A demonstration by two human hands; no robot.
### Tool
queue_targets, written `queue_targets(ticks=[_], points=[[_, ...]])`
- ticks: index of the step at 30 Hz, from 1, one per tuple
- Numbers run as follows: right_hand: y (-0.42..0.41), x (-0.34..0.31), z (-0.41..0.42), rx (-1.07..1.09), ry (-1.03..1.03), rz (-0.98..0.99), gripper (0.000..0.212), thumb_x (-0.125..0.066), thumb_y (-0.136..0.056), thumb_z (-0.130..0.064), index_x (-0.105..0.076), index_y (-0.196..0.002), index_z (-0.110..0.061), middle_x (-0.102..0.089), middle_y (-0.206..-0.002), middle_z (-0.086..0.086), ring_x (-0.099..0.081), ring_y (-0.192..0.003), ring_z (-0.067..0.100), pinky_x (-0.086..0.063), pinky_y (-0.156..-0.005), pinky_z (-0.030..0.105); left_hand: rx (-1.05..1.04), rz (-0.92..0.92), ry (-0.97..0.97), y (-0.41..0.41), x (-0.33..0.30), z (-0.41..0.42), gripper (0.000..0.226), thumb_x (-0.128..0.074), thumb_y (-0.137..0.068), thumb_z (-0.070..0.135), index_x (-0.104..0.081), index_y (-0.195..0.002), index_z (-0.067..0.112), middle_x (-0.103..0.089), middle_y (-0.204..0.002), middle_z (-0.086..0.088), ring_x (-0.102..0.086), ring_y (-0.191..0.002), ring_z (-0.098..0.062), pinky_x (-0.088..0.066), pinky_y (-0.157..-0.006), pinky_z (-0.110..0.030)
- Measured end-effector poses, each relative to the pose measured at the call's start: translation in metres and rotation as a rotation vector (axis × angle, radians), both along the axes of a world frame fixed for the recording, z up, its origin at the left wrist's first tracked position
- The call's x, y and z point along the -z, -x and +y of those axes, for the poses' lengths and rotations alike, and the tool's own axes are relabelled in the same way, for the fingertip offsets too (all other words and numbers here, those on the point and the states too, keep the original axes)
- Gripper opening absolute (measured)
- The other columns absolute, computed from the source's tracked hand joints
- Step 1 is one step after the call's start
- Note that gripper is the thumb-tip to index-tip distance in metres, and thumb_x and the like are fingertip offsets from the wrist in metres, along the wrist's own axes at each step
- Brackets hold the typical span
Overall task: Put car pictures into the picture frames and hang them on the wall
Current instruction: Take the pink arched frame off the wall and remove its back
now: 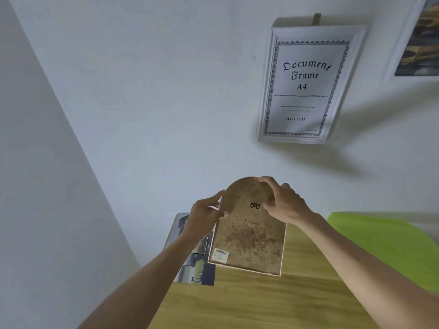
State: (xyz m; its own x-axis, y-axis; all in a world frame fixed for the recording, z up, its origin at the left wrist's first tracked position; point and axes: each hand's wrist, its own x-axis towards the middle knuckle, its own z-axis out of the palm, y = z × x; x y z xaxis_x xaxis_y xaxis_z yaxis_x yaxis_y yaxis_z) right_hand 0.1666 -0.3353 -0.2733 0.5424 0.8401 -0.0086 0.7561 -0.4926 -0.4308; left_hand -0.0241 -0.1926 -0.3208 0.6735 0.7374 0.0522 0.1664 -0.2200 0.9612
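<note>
- The arched picture frame (249, 231) is showing its brown, rust-spotted backboard, with a small metal hanger (255, 205) and a barcode sticker (219, 255).
- It is being held above the wooden counter (261, 302), long axis running away from the person, arched end pointing toward the wall.
- The left hand (204, 217) and right hand (283, 203) are gripping its arched edges, fingers curled round them.
- Car pictures (196, 269) are lying on the counter beneath it.

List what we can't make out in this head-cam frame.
- Arched frame, head view: held back toward the camera by the left hand and right hand; its front, and any picture in it, is hidden.
- Barcode label: text too small.
- Prints on the table: partly covered by frame and left forearm, blurred.
- Second wall frame: cut off by the right edge.
- White document frame: fine print unreadable.
</note>
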Motion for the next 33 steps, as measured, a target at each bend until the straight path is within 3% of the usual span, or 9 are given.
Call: queue_targets(ticks=[2,5,9,14,20,24,27,30,33], points=[[-0.003,-0.003,0.005,0.038,0.024,0.080,0.052,-0.052,-0.088,-0.027,-0.031,-0.127,-0.054,-0.051,-0.099,0.007,-0.062,-0.076,0.025,-0.049,-0.069,0.036,-0.024,0.021,-0.001,-0.001,0.001,-0.002,0.059,-0.074,-0.080,0.004,-0.061,-0.129,0.034,-0.074,-0.088,0.004,-0.067,-0.072,-0.005,-0.050,-0.064,-0.010],[-0.007,-0.013,0.010,0.065,0.041,0.190,0.036,-0.046,-0.087,-0.028,-0.040,-0.118,-0.046,-0.059,-0.091,0.007,-0.058,-0.073,0.023,-0.049,-0.067,0.036,-0.052,0.027,0.030,-0.005,0.009,-0.003,0.059,-0.072,-0.079,0.004,-0.061,-0.131,0.032,-0.075,-0.085,0.007,-0.067,-0.073,-0.008,-0.057,-0.076,-0.028],[-0.009,-0.024,0.012,0.076,0.087,0.272,0.026,-0.044,-0.087,-0.030,-0.046,-0.112,-0.038,-0.060,-0.096,0.001,-0.059,-0.078,0.021,-0.059,-0.061,0.040,-0.079,0.047,0.042,-0.007,0.013,-0.005,0.055,-0.070,-0.079,0.004,-0.064,-0.127,0.031,-0.076,-0.083,0.008,-0.064,-0.070,-0.007,-0.054,-0.071,-0.026],[-0.013,-0.023,0.013,0.114,0.088,0.358,0.028,-0.049,-0.085,-0.026,-0.053,-0.112,-0.034,-0.051,-0.114,-0.005,-0.056,-0.100,0.022,-0.063,-0.066,0.044,-0.091,0.045,0.102,-0.007,0.016,-0.003,0.053,-0.073,-0.074,-0.001,-0.074,-0.094,0.048,-0.077,-0.091,0.006,-0.068,-0.078,-0.005,-0.053,-0.073,-0.026],[-0.018,-0.012,0.008,0.174,0.107,0.378,0.026,-0.051,-0.086,-0.029,-0.070,-0.097,-0.015,-0.066,-0.117,0.002,-0.069,-0.086,0.031,-0.059,-0.085,0.040,-0.101,0.010,0.179,0.003,0.017,-0.005,0.052,-0.070,-0.079,-0.009,-0.066,-0.124,0.017,-0.075,-0.076,0.006,-0.068,-0.071,0.002,-0.047,-0.058,-0.006],[-0.017,-0.006,0.000,0.053,0.008,0.375,0.030,-0.047,-0.089,-0.028,-0.055,-0.117,-0.037,-0.063,-0.108,-0.003,-0.064,-0.088,0.017,-0.060,-0.072,0.036,-0.098,0.018,0.188,0.002,0.017,-0.006,0.053,-0.070,-0.079,-0.010,-0.065,-0.126,0.013,-0.073,-0.071,0.010,-0.067,-0.070,0.004,-0.046,-0.058,-0.004],[-0.017,0.000,-0.001,-0.057,0.002,0.228,0.039,-0.043,-0.089,-0.033,-0.049,-0.123,-0.053,-0.059,-0.114,-0.001,-0.061,-0.090,0.016,-0.054,-0.085,0.041,-0.107,0.036,0.186,0.000,0.016,-0.006,0.053,-0.071,-0.079,-0.007,-0.066,-0.126,0.018,-0.077,-0.082,0.005,-0.068,-0.078,0.000,-0.045,-0.058,-0.002],[-0.016,0.006,0.001,-0.044,0.027,0.100,0.045,-0.043,-0.091,-0.032,-0.045,-0.131,-0.051,-0.049,-0.129,0.003,-0.055,-0.113,0.025,-0.045,-0.097,0.043,-0.114,0.041,0.159,-0.003,0.012,-0.008,0.051,-0.071,-0.081,-0.002,-0.067,-0.124,0.025,-0.077,-0.087,0.003,-0.067,-0.079,-0.002,-0.042,-0.054,-0.001],[-0.012,0.008,0.005,-0.008,0.066,0.064,0.047,-0.045,-0.092,-0.025,-0.043,-0.136,-0.040,-0.045,-0.136,0.007,-0.052,-0.119,0.030,-0.044,-0.092,0.040,-0.122,0.043,0.145,-0.006,0.012,-0.012,0.051,-0.070,-0.081,-0.003,-0.067,-0.119,0.031,-0.075,-0.084,0.004,-0.065,-0.066,0.007,-0.043,-0.052,-0.002]])
